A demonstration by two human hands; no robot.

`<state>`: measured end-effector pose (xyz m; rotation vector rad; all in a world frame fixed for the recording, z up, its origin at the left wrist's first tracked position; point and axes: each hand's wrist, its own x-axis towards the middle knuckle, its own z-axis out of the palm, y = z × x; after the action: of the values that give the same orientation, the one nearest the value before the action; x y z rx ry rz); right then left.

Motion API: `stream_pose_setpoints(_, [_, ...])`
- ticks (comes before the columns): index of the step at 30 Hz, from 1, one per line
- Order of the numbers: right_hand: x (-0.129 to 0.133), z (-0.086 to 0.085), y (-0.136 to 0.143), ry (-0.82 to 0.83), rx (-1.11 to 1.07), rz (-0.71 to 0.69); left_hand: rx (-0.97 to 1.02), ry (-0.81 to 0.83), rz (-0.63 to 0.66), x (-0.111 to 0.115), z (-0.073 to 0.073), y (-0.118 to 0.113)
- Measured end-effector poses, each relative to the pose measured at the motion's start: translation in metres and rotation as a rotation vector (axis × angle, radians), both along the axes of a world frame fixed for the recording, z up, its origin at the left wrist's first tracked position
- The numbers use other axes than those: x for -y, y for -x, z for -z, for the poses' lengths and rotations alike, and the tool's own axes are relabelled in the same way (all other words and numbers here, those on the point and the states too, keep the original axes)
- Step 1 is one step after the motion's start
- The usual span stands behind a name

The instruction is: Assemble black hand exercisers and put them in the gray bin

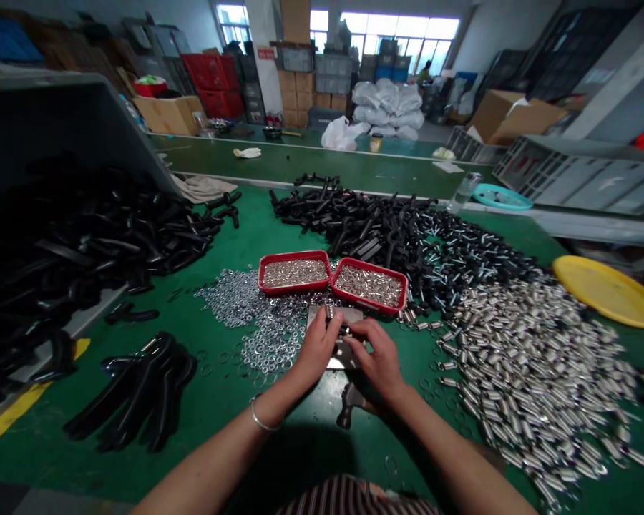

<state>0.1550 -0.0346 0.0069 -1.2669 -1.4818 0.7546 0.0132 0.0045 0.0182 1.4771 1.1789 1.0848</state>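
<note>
My left hand (320, 345) is closed around a small ribbed metal part (330, 312), whose shiny end stands up past the thumb. Close beside it, my right hand (376, 352) has its thumb and fingertips pinched at a small dark piece between the hands; the fingers hide most of it. Both hands are over a flat metal plate (339, 363) on the green table. Just below the plate lies a hammer (346, 406), its handle partly under my right forearm. Beyond my hands, two red trays (370, 307) (293, 289) hold small metal pieces.
Flat washers (271, 336) spread to the left. A large heap of silvery metal parts (520, 357) covers the right. Black handles (150, 393) lie front left, with more black parts (365, 222) piled behind the trays. A yellow lid (609, 292) sits far right.
</note>
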Motion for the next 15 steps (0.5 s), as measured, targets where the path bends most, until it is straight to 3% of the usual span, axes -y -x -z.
stream_pose_setpoints(3, [-0.003, 0.006, -0.004, -0.156, 0.318, -0.079, -0.036, 0.014, 0.022, -0.004, 0.003, 0.004])
stream_pose_setpoints(6, [-0.001, 0.005, -0.020, -0.164, 0.506, -0.188, 0.020, 0.098, 0.037, -0.010, 0.009, 0.008])
stream_pose_setpoints(8, [0.002, 0.003, -0.047, -0.114, 0.601, -0.226, 0.111, 0.197, 0.031, -0.015, 0.012, 0.009])
stream_pose_setpoints(10, [0.002, 0.003, -0.086, -0.014, 0.709, -0.094, 0.197, 0.253, -0.011, -0.020, 0.013, 0.010])
stream_pose_setpoints(12, [-0.006, 0.005, -0.128, 0.141, 0.864, 0.239, 0.284, 0.273, -0.067, -0.025, 0.015, 0.008])
stream_pose_setpoints(15, [-0.026, 0.013, -0.174, 0.251, 0.957, 0.376, 0.380, 0.318, -0.108, -0.026, 0.018, -0.001])
